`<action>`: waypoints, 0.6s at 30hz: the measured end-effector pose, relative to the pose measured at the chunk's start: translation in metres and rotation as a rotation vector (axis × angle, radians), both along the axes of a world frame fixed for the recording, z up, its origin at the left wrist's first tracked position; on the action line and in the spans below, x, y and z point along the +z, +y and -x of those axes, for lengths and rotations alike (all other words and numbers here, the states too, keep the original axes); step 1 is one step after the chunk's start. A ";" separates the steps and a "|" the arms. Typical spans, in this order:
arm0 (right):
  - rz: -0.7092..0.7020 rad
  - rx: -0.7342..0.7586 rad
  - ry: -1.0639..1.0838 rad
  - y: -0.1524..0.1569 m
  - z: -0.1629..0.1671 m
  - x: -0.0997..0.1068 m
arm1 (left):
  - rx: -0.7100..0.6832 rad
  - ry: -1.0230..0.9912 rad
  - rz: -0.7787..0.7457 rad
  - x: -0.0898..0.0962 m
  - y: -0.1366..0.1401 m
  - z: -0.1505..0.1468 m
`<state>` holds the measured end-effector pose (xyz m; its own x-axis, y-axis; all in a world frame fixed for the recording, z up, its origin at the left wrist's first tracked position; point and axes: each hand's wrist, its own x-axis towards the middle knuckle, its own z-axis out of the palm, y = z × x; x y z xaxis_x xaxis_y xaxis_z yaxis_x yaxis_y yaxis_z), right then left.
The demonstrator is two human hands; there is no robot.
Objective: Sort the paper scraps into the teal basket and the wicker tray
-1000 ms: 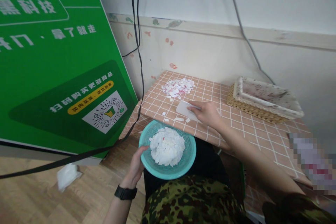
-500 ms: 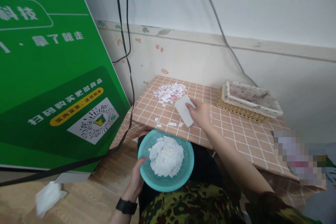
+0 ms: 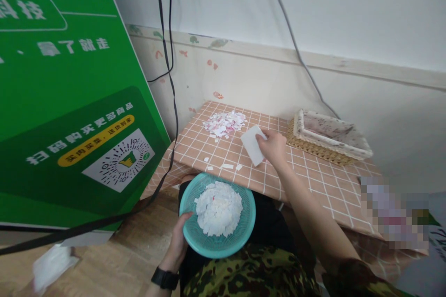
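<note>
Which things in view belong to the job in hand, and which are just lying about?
Likely in the job:
teal colander, in the left hand
white clumped material inside it
white card, in the right hand
scrap pile
loose white bits

Apparently not involved:
wicker basket
crumpled white item
green panel

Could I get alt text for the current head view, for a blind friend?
A person's left hand holds a teal colander with white flaky material by a checked tabletop; the right hand holds a white card over the tabletop. A scrap pile and a wicker basket sit there too.
</note>
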<state>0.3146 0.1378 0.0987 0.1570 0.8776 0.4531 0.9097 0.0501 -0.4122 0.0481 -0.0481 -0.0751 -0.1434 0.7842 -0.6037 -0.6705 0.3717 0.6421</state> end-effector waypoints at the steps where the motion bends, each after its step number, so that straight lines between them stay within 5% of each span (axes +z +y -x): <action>1: -0.008 -0.003 0.007 0.002 0.000 0.001 | 0.000 -0.001 -0.001 0.000 0.001 -0.001; 9: 0.011 0.077 0.110 0.014 0.035 -0.014 | -0.027 0.010 -0.032 -0.001 0.001 -0.001; 18: -0.021 -0.110 0.123 0.002 0.007 -0.013 | -0.019 -0.009 -0.031 -0.003 0.000 -0.001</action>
